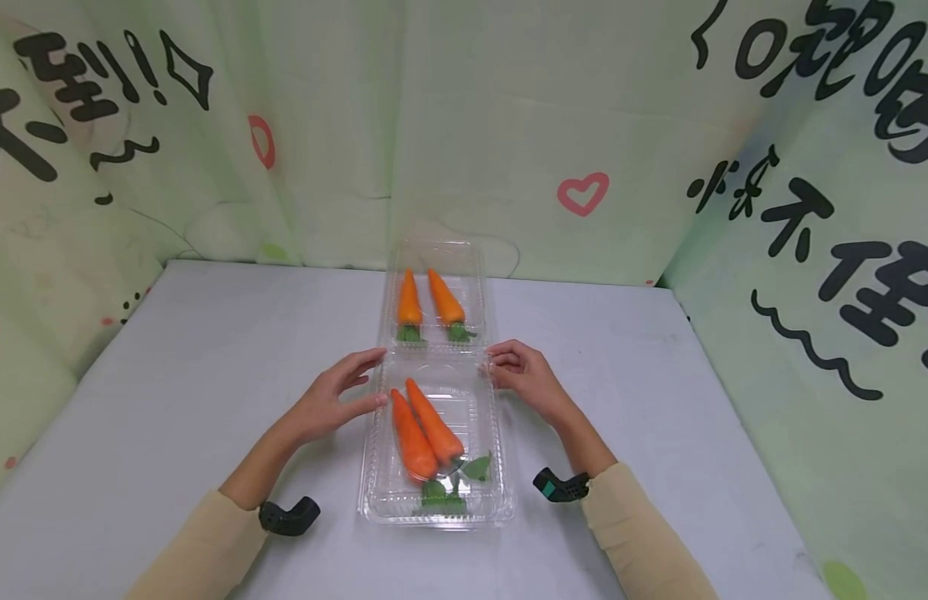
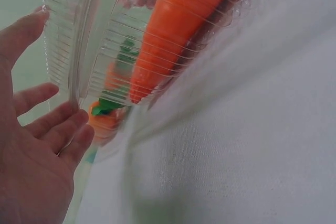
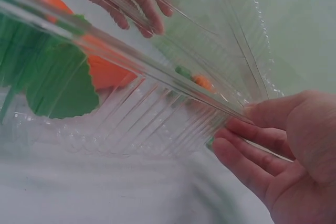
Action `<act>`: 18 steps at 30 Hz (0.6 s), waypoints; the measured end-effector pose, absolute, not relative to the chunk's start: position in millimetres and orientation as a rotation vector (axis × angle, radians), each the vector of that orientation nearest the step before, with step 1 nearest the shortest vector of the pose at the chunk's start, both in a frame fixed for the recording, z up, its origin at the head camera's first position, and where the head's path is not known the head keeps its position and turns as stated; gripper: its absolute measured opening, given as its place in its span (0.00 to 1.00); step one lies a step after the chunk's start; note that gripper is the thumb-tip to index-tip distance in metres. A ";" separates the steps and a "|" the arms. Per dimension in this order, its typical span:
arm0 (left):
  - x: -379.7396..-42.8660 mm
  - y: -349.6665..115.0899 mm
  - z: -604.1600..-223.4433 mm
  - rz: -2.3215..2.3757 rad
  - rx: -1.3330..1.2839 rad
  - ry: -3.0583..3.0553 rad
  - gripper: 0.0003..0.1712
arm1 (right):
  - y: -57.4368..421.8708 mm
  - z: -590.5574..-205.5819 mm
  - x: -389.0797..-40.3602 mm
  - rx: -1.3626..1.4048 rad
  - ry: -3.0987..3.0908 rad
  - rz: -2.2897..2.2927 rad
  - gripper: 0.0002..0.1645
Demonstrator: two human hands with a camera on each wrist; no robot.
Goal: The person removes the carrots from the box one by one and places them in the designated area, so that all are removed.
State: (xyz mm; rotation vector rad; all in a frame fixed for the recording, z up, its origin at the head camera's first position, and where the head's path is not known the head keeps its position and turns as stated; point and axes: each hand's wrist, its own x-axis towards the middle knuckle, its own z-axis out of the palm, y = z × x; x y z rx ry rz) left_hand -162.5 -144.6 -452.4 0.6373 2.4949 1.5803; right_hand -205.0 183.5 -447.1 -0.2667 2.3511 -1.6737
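A clear plastic clamshell container (image 1: 479, 417) lies lengthwise before me, its lid (image 2: 58, 45) tilted up at the far end. Inside are two orange carrots (image 1: 428, 425) with loose green leaves (image 1: 476, 468) near the front. Two more carrots (image 1: 446, 302) with green tops show through the plastic at the back. My left hand (image 1: 342, 390) is at the left side by the hinge, fingers fairly straight, fingertips at the plastic edge. On the opposite side my right hand (image 1: 526, 375) pinches the container's rim between thumb and fingers, as the right wrist view shows (image 3: 289, 150).
The container lies on a white table (image 1: 269, 308). A pale green curtain (image 1: 471, 108) with black writing and red hearts hangs behind and along both sides. A black wrist camera (image 1: 290, 517) is on the left wrist, another (image 1: 561, 485) on the right.
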 end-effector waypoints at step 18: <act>-163.7 -140.4 -451.1 1.588 0.684 2.471 0.39 | 176.4 -449.5 -207.8 -0.173 2.563 -1.598 0.09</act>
